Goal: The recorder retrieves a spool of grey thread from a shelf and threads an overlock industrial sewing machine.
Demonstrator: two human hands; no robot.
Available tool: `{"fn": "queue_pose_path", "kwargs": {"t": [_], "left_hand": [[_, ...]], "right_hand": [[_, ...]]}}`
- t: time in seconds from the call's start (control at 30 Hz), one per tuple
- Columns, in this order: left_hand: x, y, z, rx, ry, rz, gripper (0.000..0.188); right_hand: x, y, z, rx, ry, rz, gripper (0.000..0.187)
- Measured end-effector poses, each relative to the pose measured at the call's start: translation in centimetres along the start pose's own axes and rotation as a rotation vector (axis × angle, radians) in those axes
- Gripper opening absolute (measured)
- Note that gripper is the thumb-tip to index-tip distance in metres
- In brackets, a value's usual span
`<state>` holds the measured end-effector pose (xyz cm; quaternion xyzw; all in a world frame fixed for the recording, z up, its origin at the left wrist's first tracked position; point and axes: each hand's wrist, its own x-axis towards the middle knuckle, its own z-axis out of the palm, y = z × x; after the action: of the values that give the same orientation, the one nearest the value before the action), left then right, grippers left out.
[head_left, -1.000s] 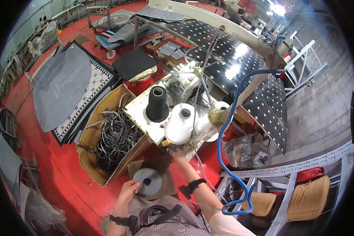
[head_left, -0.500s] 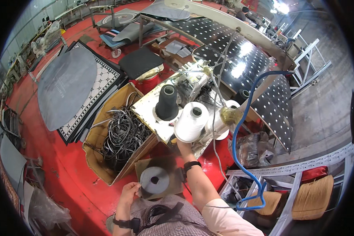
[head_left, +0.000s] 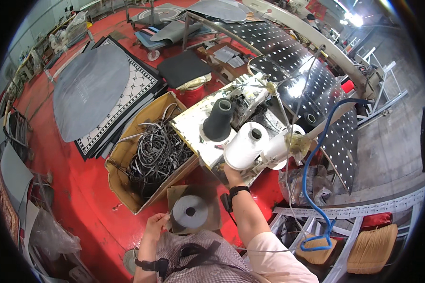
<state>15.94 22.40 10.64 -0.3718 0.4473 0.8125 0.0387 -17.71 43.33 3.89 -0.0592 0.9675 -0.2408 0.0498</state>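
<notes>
My left hand [head_left: 157, 223] is closed in a pinch beside a flat grey roll of tape or binding [head_left: 182, 211], which lies on a brown square board [head_left: 212, 202]. What the fingers pinch is too small to make out. My right hand [head_left: 232, 175] reaches to the near edge of a white-topped sewing machine [head_left: 190, 123], just below a large white thread cone [head_left: 244, 148]; its fingers are hidden there. A black thread cone [head_left: 218, 121] and a second white cone [head_left: 275, 152] stand on the machine too.
A cardboard box [head_left: 119, 181] of tangled dark strips [head_left: 158, 153] stands left of the machine. Stacked mats [head_left: 92, 94] lie on the red floor at far left. A blue hose [head_left: 308, 174] hangs at right, near a studded black table [head_left: 326, 108] and yellow yarn bundles [head_left: 372, 249].
The view has shifted a little, so the machine and box appear farther right. My left hand stays beside the roll and my right hand stays below the white cone.
</notes>
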Motion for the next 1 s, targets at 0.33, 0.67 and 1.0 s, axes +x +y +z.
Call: {"fn": "queue_pose_path", "kwargs": {"t": [0.33, 0.67, 1.0], "left_hand": [[-1.6, 1.4, 2.5, 0.367, 0.21, 0.354, 0.007], [-4.9, 0.9, 4.3, 1.038, 0.193, 0.755, 0.007], [-6.8, 0.8, 4.7, 0.681, 0.053, 0.617, 0.007]], "right_hand": [[-11.1, -5.5, -0.4, 0.063, -0.072, -0.575, 0.025], [-20.7, -10.0, -2.1, 1.038, -1.206, 0.284, 0.034], [-20.7, -9.7, -4.3, 1.368, -1.266, 0.364, 0.02]]}}
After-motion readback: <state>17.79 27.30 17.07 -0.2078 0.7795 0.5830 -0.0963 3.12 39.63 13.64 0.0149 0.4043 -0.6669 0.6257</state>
